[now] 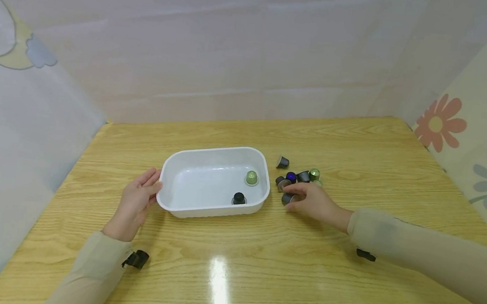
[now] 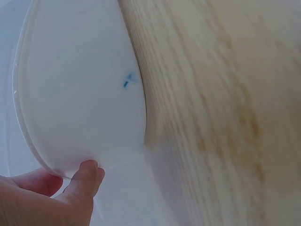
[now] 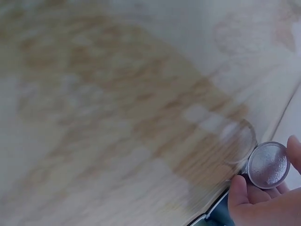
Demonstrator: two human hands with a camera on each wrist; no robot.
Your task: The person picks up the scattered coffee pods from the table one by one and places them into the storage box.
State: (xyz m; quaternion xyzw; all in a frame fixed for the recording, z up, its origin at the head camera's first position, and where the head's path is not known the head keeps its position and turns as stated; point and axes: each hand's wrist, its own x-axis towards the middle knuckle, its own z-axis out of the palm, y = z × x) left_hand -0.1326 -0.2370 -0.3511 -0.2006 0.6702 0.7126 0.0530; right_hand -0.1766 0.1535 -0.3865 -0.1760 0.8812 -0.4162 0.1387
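A white plastic tub (image 1: pixel 208 154) stands on the table, with a green coffee capsule (image 1: pixel 252 178) and a black coffee capsule (image 1: pixel 238 199) inside. My left hand (image 1: pixel 136 200) grips the tub's left end, its thumb and fingers on either side of the rim, as the left wrist view also shows. To the right of the tub, my right hand (image 1: pixel 315 203) pinches a dark grey coffee capsule (image 1: pixel 287 199) between thumb and fingers. The silver lid of this capsule (image 3: pixel 269 165) faces the right wrist camera. Part of the capsule pile lies hidden behind the right hand.
Beyond the right hand lie several capsules, among them a blue capsule (image 1: pixel 291 177), a green capsule (image 1: pixel 314 174) and a lone dark capsule (image 1: pixel 283 162). The wooden table (image 1: pixel 284 273) meets a pale cloth backdrop (image 1: pixel 236 48) at the back and sides.
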